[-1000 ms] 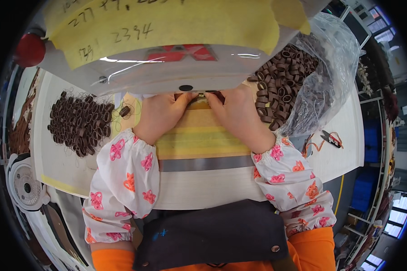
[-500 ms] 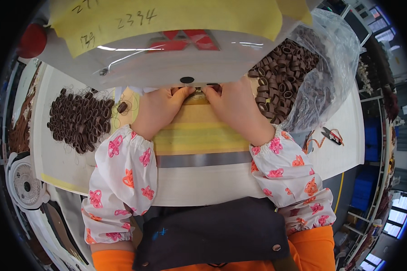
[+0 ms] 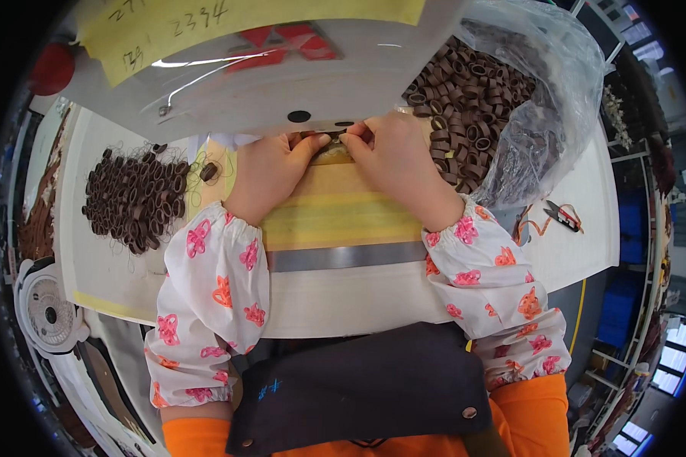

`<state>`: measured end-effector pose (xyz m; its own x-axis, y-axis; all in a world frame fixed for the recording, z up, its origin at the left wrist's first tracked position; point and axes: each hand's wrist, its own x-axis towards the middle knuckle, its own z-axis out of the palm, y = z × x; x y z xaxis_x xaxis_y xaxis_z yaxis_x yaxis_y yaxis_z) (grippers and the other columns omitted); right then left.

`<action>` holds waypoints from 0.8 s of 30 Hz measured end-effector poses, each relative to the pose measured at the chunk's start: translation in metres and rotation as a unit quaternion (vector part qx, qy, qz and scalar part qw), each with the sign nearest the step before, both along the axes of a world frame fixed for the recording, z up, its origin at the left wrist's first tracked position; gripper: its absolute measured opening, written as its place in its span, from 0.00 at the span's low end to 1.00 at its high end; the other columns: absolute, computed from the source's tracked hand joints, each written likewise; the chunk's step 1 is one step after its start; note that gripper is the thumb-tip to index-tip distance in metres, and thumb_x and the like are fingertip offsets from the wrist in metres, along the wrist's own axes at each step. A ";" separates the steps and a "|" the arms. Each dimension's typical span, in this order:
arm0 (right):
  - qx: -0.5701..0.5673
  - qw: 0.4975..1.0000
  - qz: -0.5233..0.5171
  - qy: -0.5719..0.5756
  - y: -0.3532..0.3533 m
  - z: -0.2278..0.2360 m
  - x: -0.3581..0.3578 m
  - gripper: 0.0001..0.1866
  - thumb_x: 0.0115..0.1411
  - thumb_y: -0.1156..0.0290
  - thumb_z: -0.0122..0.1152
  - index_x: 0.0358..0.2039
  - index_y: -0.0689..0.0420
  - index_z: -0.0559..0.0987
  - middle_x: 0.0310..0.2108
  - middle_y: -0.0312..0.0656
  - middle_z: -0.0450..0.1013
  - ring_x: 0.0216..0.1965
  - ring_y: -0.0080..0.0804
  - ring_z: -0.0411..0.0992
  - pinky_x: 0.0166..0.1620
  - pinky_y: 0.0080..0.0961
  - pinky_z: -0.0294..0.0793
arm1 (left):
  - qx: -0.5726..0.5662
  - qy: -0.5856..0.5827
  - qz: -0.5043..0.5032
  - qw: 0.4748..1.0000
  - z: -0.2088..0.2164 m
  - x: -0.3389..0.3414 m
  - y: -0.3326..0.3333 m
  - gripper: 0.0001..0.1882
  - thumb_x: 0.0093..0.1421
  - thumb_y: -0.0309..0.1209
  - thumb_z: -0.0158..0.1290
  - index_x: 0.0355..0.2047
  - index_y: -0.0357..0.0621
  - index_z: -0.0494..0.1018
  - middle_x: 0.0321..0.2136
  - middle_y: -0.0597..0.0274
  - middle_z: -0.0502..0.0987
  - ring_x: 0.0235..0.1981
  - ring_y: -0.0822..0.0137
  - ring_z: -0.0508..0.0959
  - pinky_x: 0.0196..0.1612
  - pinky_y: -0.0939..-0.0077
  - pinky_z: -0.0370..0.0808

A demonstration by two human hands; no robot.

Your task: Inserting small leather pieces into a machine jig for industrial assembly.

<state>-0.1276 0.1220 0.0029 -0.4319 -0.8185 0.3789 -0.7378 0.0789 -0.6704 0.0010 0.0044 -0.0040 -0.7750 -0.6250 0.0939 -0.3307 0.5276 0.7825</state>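
Note:
My left hand [image 3: 273, 171] and my right hand [image 3: 395, 158] meet under the front edge of a white sewing machine head [image 3: 282, 91]. Thumbs and forefingers are pinched on opposite sides of a small brown loop [image 3: 335, 139], which is mostly hidden by the fingers and the shadow below the machine. Beneath the wrists lies a bed plate covered with yellowish tape [image 3: 335, 206], edged by a metal strip [image 3: 347, 257]. Left of my left hand, a single brown loop [image 3: 209, 172] with thread tails lies apart from a pile of threaded loops [image 3: 135, 202].
A clear plastic bag [image 3: 545, 145] spills many brown loops [image 3: 476, 107] at the right. Thread snips [image 3: 562, 217] with an orange cord lie on the white tabletop [image 3: 366, 305], near its right edge. A white fan [image 3: 49, 312] stands at the left, beyond the table.
The view has tilted slightly, shifting the machine up and left. My fingertips stay pinched at the same spot, with my right hand turned a little.

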 end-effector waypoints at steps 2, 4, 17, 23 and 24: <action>-0.017 1.000 -0.001 -0.013 0.000 -0.004 0.000 0.06 0.48 0.79 0.58 0.21 0.64 0.69 0.21 0.52 0.70 0.26 0.51 0.70 0.29 0.39 0.69 | 0.003 -0.004 0.002 1.000 0.004 -0.001 0.002 0.17 0.56 0.42 0.55 0.28 0.38 0.77 0.15 0.65 0.74 0.17 0.79 0.67 0.22 0.80 0.64; -0.034 0.999 0.003 -0.016 0.000 -0.008 0.001 0.06 0.48 0.79 0.58 0.22 0.64 0.69 0.22 0.52 0.70 0.27 0.51 0.70 0.30 0.39 0.69 | -0.001 -0.011 0.007 1.000 0.008 0.000 0.004 0.17 0.56 0.42 0.55 0.29 0.38 0.77 0.17 0.64 0.75 0.17 0.78 0.68 0.22 0.80 0.65; 0.006 0.972 -0.053 0.229 0.029 0.018 -0.042 0.03 0.47 0.77 0.56 0.24 0.62 0.72 0.27 0.48 0.70 0.31 0.45 0.71 0.33 0.36 0.72 | -0.282 0.028 0.021 0.959 0.010 0.085 -0.014 0.14 0.53 0.32 0.57 0.14 0.43 0.70 0.09 0.65 0.65 0.11 0.63 0.59 0.31 0.70 0.58; 0.092 0.935 -0.057 0.336 0.020 0.016 -0.054 0.05 0.45 0.78 0.56 0.26 0.62 0.72 0.29 0.49 0.69 0.32 0.44 0.72 0.33 0.36 0.73 | 0.057 0.077 0.119 0.988 0.011 0.097 -0.027 0.06 0.52 0.29 0.56 0.25 0.38 0.76 0.16 0.61 0.72 0.17 0.62 0.67 0.34 0.70 0.64; 0.111 0.935 -0.059 0.331 0.018 0.017 -0.053 0.06 0.45 0.78 0.55 0.26 0.62 0.72 0.30 0.49 0.69 0.32 0.44 0.72 0.33 0.35 0.73 | -0.062 0.073 0.110 0.989 0.017 0.094 -0.025 0.06 0.52 0.28 0.55 0.26 0.37 0.76 0.19 0.58 0.73 0.21 0.60 0.69 0.36 0.70 0.66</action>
